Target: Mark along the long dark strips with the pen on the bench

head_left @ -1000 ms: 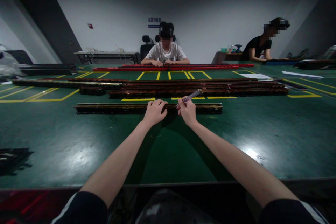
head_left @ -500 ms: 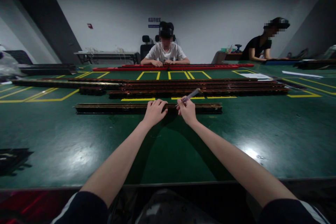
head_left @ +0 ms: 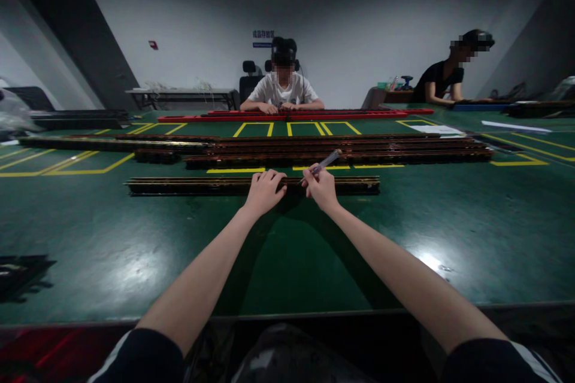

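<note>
A long dark rail (head_left: pixel 193 186) with thin brassy lines along its top lies crosswise on the green table in front of me. Over its middle rests my left hand (head_left: pixel 266 192), fingers across the top edge and thumb on the near side, closed on the rail. Just to the right, my right hand (head_left: pixel 321 189) is closed in a pinch around a slim pen-like tool (head_left: pixel 329 160) with a translucent, purplish barrel. The tool slants up to the right, and its thin tip points down at the rail between my hands. Whether the tip touches the rail, I cannot tell.
Beyond the rail lies a stack of long dark reddish-brown strips (head_left: pixel 341 149). Yellow tape marks the green table (head_left: pixel 278 275). Across from me a person (head_left: pixel 284 93) leans over red rails (head_left: pixel 179 119); another person (head_left: pixel 442 81) works far right. Dark parts (head_left: pixel 22 275) lie near left.
Almost nothing differs. Both hands keep their places on the rail and the tool, with only a tiny shift of the whole view.
</note>
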Action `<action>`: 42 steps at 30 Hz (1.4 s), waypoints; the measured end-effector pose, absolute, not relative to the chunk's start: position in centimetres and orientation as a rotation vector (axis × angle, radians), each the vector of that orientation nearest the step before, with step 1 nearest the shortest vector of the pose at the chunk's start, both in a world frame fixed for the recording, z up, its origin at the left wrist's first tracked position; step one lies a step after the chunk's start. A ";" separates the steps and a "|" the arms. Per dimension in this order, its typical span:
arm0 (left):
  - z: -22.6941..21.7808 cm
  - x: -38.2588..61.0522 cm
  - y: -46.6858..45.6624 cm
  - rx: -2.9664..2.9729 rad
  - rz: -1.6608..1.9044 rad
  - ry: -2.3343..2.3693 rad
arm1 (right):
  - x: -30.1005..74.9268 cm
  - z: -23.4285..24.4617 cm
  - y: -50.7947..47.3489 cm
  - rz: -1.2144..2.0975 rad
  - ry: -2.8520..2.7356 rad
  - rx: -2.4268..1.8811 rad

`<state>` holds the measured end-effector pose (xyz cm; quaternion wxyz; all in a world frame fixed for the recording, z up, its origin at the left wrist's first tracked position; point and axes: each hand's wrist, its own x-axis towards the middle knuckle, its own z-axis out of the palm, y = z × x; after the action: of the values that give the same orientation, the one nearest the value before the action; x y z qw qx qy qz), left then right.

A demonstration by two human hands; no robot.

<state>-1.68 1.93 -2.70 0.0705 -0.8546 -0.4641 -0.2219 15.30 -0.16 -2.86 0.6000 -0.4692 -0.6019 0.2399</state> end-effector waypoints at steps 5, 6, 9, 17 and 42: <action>-2.6 -1.6 1.7 -2.560 -0.675 -1.403 | 15.1 -2.7 -0.5 0.612 -1.313 -1.080; -2.6 -1.6 1.7 -2.556 -0.675 -1.402 | 15.1 -2.6 -0.5 0.614 -1.306 -1.084; -2.7 -1.5 1.7 -2.544 -0.676 -1.402 | 15.1 -2.6 -0.6 0.616 -1.293 -1.085; -2.7 -1.3 1.7 -2.531 -0.686 -1.402 | 15.1 -2.6 -0.6 0.585 -1.289 -1.093; -2.9 -1.3 1.7 -2.509 -0.705 -1.402 | 15.0 -2.6 -0.8 0.559 -1.326 -1.126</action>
<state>-1.34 1.71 -2.90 0.0909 -0.8442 -0.4719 -0.2374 15.04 -0.80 -2.56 0.6107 -0.4880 -0.5747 0.2422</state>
